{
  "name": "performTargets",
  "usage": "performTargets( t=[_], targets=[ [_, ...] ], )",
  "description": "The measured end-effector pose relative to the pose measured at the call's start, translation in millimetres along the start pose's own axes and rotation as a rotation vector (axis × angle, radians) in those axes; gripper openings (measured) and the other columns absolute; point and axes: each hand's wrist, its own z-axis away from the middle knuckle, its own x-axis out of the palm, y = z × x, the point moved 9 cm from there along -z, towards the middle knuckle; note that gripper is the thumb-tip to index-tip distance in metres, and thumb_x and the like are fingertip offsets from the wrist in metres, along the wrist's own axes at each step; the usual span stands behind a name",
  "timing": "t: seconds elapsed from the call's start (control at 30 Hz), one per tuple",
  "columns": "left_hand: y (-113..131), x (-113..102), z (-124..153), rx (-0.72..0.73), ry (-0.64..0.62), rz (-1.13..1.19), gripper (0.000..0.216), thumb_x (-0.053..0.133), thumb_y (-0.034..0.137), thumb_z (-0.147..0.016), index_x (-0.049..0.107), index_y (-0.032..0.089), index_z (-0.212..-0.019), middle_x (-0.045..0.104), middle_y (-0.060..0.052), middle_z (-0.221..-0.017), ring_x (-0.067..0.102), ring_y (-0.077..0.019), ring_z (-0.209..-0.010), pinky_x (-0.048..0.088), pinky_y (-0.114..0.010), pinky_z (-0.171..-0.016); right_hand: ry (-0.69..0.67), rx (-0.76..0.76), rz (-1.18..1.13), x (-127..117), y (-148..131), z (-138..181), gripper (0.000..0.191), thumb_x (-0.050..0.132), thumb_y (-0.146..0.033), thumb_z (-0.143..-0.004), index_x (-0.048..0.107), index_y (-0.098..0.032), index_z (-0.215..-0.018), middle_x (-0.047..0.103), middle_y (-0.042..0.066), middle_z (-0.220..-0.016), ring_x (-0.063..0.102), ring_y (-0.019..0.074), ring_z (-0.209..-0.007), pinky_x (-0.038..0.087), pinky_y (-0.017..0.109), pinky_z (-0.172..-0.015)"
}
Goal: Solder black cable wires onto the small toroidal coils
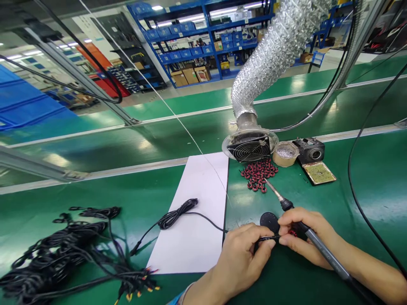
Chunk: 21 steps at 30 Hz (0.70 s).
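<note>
Pinching black cable, left hand faces right hand.

Workshop interior. A glossy green bench spreads beneath the left hand and right hand, reflecting light farther off. Well beyond the hands, across a strip of grey floor, stand tall blue shelves holding blue bins and cardboard boxes. Far ahead and left of the left hand are a slanting metal post and an orange panel. Ceiling lights glow high beyond the hands.
</note>
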Motion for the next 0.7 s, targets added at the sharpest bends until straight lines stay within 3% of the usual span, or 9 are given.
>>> performTargets(
  t=[0.13,0.33,0.5,0.6,0.63,0.7],
  targets=[
    [-3.3,1.2,-0.7,-0.047,0.001,0.015,0.017,0.058,0.022,-0.088,0.074,0.017,-0.093,0.063,-0.001,-0.063,0.051,-0.0113,-0.051,0.043,-0.022,-0.057,0.012,-0.048,0.087,-3.5,-3.8,2.5,0.029,0.069,-0.016,-0.085,0.059,-0.026,-0.11,0.07,0.001,-0.087,0.068,0.014,-0.071,0.056,0.022,-0.066],
    [-8.9,2.2,-2.2,-0.11,-0.002,0.074,0.018,0.058,0.024,-0.087,0.074,0.018,-0.088,0.062,0.0,-0.061,0.048,-0.0105,-0.048,0.038,-0.022,-0.052,0.041,-0.175,0.205,-6.9,-17.4,3.4,0.032,0.061,-0.009,-0.086,0.055,-0.03,-0.11,0.072,-0.001,-0.087,0.068,0.013,-0.069,0.056,0.022,-0.068],
    [-0.7,6.7,-6.3,-0.005,-0.012,0.081,0.018,0.058,0.025,-0.085,0.074,0.019,-0.091,0.069,-0.002,-0.069,0.058,-0.0137,-0.058,0.045,-0.024,-0.059,0.029,-0.287,0.291,-11.2,-18.8,8.3,0.033,0.064,-0.008,-0.085,0.059,-0.029,-0.11,0.074,0.001,-0.089,0.073,0.0172,-0.076,0.06,0.023,-0.074],
    [9.6,-7.8,-9.9,0.106,0.003,-0.074,0.023,0.066,0.032,-0.078,0.073,0.019,-0.094,0.072,-0.006,-0.081,0.065,-0.0199,-0.073,0.05,-0.03,-0.074,0.048,-0.345,0.396,-19.2,-10.0,16.2,0.034,0.069,-0.011,-0.081,0.065,-0.029,-0.109,0.076,0.001,-0.093,0.075,0.0203,-0.079,0.061,0.023,-0.077],
    [7.8,-17.2,-10.7,0.094,-0.009,-0.162,0.027,0.069,0.034,-0.075,0.072,0.019,-0.097,0.073,-0.007,-0.085,0.067,-0.0225,-0.078,0.051,-0.032,-0.078,0.054,-0.357,0.421,-21.8,-5.4,18.3,0.033,0.07,-0.013,-0.081,0.067,-0.029,-0.109,0.076,0.002,-0.095,0.075,0.0215,-0.079,0.062,0.023,-0.078],
    [-11.6,-43.5,-9.4,-0.064,-0.079,-0.377,0.038,0.072,0.035,-0.072,0.069,0.02,-0.106,0.073,-0.008,-0.093,0.068,-0.0267,-0.087,0.052,-0.035,-0.082,0.077,-0.333,0.457,-28.4,6.1,19.2,0.031,0.072,-0.019,-0.081,0.07,-0.029,-0.11,0.077,0.002,-0.097,0.076,0.0238,-0.083,0.062,0.025,-0.081]
  ],
)
